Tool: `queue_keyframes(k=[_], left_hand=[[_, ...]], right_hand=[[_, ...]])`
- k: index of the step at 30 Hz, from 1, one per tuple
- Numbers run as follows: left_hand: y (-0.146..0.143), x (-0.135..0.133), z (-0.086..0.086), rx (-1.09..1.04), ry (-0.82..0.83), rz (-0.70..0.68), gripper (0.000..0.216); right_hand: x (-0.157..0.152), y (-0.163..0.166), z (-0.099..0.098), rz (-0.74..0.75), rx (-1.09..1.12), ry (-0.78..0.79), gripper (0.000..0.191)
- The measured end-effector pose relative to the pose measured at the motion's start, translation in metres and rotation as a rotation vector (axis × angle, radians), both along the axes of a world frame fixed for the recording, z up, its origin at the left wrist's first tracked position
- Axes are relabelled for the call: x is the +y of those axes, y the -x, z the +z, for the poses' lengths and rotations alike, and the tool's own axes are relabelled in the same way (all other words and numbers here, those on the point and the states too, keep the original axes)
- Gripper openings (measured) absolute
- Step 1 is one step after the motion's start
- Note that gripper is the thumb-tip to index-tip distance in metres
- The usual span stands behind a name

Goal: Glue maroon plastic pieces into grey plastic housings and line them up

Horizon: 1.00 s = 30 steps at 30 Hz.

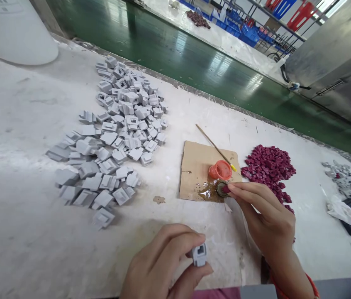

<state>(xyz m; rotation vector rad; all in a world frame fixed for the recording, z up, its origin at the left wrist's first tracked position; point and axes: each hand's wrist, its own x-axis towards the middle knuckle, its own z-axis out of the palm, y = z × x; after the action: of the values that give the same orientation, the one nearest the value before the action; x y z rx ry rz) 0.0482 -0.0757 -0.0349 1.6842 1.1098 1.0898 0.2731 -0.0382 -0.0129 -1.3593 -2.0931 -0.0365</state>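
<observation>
The white table (23,199) carries everything. Left of the cardboard (194,166) sprawls the grey pile (113,133); right of it lies the red heap (269,166). On the cardboard sit an orange cap (220,170) and a stick (214,146). The right hand (269,220) pinches a small red piece (226,189) at a dish (221,189), probably of glue. A light dab seems wise. Below the cardboard, the left hand (163,265) grips one grey part (199,254), opening up.
</observation>
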Motion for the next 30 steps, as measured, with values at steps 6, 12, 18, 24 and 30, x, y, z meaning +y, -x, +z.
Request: queue_keyframes(k=[6,12,18,24,30], left_hand=[[0.001,0.002,-0.010,0.296,-0.235,0.010,0.025],[-0.002,0.002,-0.010,0.327,-0.195,0.029,0.016],[-0.004,0.003,-0.010,0.325,-0.193,0.041,0.012],[-0.003,0.002,-0.010,0.332,-0.212,0.038,0.011],[-0.003,0.001,-0.012,0.329,-0.193,0.031,0.010]], right_hand=[[-0.016,0.012,0.010,-0.102,0.140,-0.003,0.037],[-0.051,0.047,0.008,-0.108,0.486,0.280,0.023],[-0.062,0.059,-0.008,-0.093,0.541,0.319,0.024],[-0.058,0.060,-0.011,-0.057,0.491,0.298,0.022],[-0.058,0.062,-0.009,-0.001,0.436,0.281,0.026]])
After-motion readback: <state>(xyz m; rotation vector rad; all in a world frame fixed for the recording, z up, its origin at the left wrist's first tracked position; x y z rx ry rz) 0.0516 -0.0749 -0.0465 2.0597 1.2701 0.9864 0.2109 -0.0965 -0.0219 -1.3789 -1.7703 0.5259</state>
